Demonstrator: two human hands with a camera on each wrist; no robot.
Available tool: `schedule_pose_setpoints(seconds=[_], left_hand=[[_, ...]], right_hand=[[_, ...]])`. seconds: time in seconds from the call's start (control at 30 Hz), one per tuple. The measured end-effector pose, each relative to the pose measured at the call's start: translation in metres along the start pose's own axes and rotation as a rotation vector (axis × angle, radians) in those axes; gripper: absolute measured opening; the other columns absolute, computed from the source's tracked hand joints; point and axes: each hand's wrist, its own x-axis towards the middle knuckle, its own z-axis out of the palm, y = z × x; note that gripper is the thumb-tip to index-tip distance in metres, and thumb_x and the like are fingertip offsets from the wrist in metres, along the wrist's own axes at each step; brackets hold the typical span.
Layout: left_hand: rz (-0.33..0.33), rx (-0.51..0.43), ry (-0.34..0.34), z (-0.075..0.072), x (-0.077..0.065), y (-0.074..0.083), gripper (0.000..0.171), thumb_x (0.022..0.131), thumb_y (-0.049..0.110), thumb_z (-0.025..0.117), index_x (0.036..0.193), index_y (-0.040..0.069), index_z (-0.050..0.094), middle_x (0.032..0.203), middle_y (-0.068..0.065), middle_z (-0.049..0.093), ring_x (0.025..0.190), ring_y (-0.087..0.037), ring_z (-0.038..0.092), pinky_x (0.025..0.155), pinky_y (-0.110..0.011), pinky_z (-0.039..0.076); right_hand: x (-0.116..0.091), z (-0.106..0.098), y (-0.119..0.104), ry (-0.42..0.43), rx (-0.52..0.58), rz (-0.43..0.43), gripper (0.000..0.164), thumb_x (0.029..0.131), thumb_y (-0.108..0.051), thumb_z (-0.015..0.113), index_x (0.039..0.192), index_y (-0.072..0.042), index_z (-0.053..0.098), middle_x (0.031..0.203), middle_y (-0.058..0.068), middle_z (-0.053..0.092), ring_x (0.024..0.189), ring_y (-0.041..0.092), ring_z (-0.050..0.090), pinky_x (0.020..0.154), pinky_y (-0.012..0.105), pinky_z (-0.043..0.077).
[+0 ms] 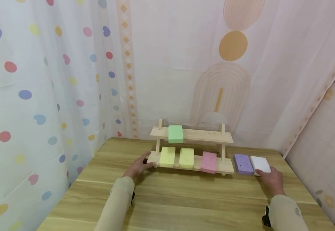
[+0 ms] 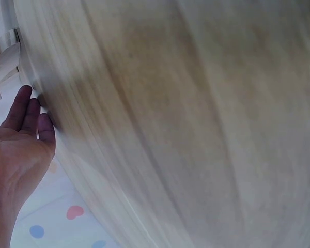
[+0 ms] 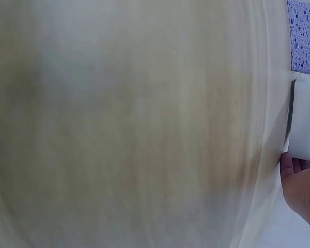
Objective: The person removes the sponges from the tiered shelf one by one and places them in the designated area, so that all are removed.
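Observation:
My left hand (image 1: 138, 166) holds the left end of a two-tier wooden rack (image 1: 202, 134), thumb at the front of the lower board and fingers round its end. In the left wrist view, the outer fingers (image 2: 26, 111) extend along the tabletop. At the far right, my right hand (image 1: 272, 180) grips a white sponge (image 1: 260, 163), its thumb over the near edge and fingers at the right side. A purple sponge (image 1: 243, 164) lies just left of the white one. The right wrist view shows the white sponge (image 3: 304, 119) with fingers at its end.
On the rack's upper board sits a green sponge (image 1: 175, 134). Two yellow sponges, left (image 1: 167, 156) and right (image 1: 186, 158), and a pink sponge (image 1: 209, 162) lean on the lower board. Patterned curtains (image 1: 167, 64) hang behind the wood-grain table (image 1: 184, 199).

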Motion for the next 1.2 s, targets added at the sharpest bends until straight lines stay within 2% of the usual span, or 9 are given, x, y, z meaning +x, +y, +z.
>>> schedule_pose_setpoints(seconds=[0.37, 0.43, 0.5, 0.6, 1.0, 1.2], left_hand=[[0.017, 0.005, 0.008, 0.0, -0.004, 0.004, 0.077, 0.096, 0.039, 0.066, 0.158, 0.015, 0.027, 0.151, -0.03, 0.035, 0.141, -0.045, 0.03, 0.113, -0.06, 0.024], [0.025, 0.019, 0.01, 0.0, -0.004, 0.004, 0.077, 0.096, 0.038, 0.066, 0.158, 0.013, 0.027, 0.15, -0.032, 0.037, 0.14, -0.046, 0.032, 0.112, -0.06, 0.026], [0.024, 0.023, 0.011, -0.001, -0.005, 0.004, 0.078, 0.096, 0.039, 0.066, 0.158, 0.012, 0.027, 0.149, -0.032, 0.037, 0.139, -0.046, 0.033, 0.112, -0.06, 0.026], [0.022, 0.021, 0.011, 0.0, -0.004, 0.003, 0.078, 0.096, 0.04, 0.065, 0.158, 0.012, 0.027, 0.149, -0.032, 0.037, 0.139, -0.047, 0.033, 0.111, -0.061, 0.027], [0.0, 0.007, 0.015, 0.003, -0.002, 0.002, 0.08, 0.095, 0.044, 0.066, 0.159, 0.017, 0.026, 0.154, -0.028, 0.033, 0.143, -0.045, 0.027, 0.113, -0.061, 0.023], [0.0, 0.034, 0.016, 0.002, -0.003, 0.003, 0.079, 0.096, 0.044, 0.065, 0.159, 0.016, 0.025, 0.155, -0.027, 0.031, 0.143, -0.046, 0.025, 0.112, -0.062, 0.022]], right_hand=[[0.002, 0.001, 0.004, -0.013, -0.011, -0.035, 0.062, 0.094, -0.03, 0.064, 0.116, 0.026, 0.045, 0.114, 0.048, 0.05, 0.098, 0.054, 0.054, 0.087, 0.06, 0.044], [0.001, -0.001, 0.002, -0.04, -0.014, -0.016, 0.069, 0.096, -0.032, 0.062, 0.126, 0.027, 0.04, 0.124, 0.05, 0.044, 0.11, 0.057, 0.049, 0.095, 0.062, 0.041], [0.002, -0.004, -0.002, -0.07, -0.009, 0.006, 0.08, 0.097, -0.035, 0.06, 0.135, 0.029, 0.03, 0.133, 0.052, 0.033, 0.122, 0.061, 0.039, 0.103, 0.063, 0.033], [0.002, -0.009, -0.008, -0.089, 0.002, 0.041, 0.093, 0.097, -0.038, 0.058, 0.14, 0.03, 0.012, 0.14, 0.053, 0.017, 0.131, 0.063, 0.021, 0.111, 0.062, 0.022], [0.009, -0.016, -0.037, -0.025, 0.007, 0.043, 0.092, 0.098, -0.041, 0.058, 0.144, 0.025, 0.013, 0.143, 0.051, 0.018, 0.135, 0.061, 0.019, 0.112, 0.062, 0.021], [0.011, -0.02, -0.057, 0.02, 0.083, 0.028, 0.089, 0.097, -0.036, 0.061, 0.147, 0.02, 0.015, 0.148, 0.045, 0.018, 0.138, 0.057, 0.017, 0.113, 0.061, 0.02]])
